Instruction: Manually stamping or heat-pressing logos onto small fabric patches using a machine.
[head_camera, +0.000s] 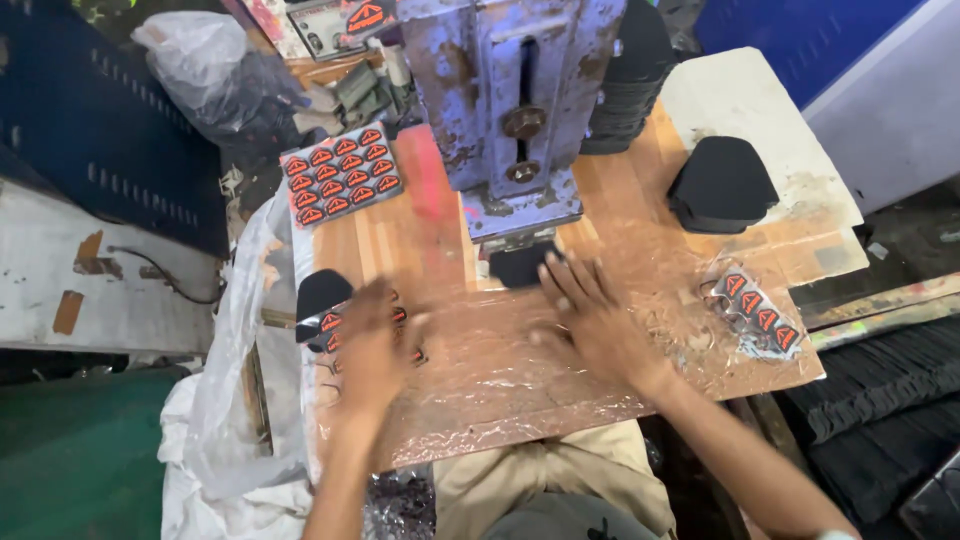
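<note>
Blurred motion smears both hands, so finger detail is poor. Left hand (372, 345) lies palm-down over a sheet of red-and-black badges (330, 322) at the tabletop's (500, 380) left edge, covering most of it; fingers look spread and flat, but whether they pinch anything cannot be told. Right hand (600, 325) is open, fingers splayed, tips touching a black fabric piece (520, 265) that sits under the foot of the blue, paint-chipped metal press (515, 100); the press hides the piece's far edge.

Around: a full badge sheet (342, 175) left of the press, a stack of black shaped pieces (722, 185) at right, a strip of four badges (758, 308) near the right edge, crumpled clear plastic bag (200, 60) at top left. Tabletop is wood under wrinkled, glossy film. Forearms are cut off at the bottom of the frame.
</note>
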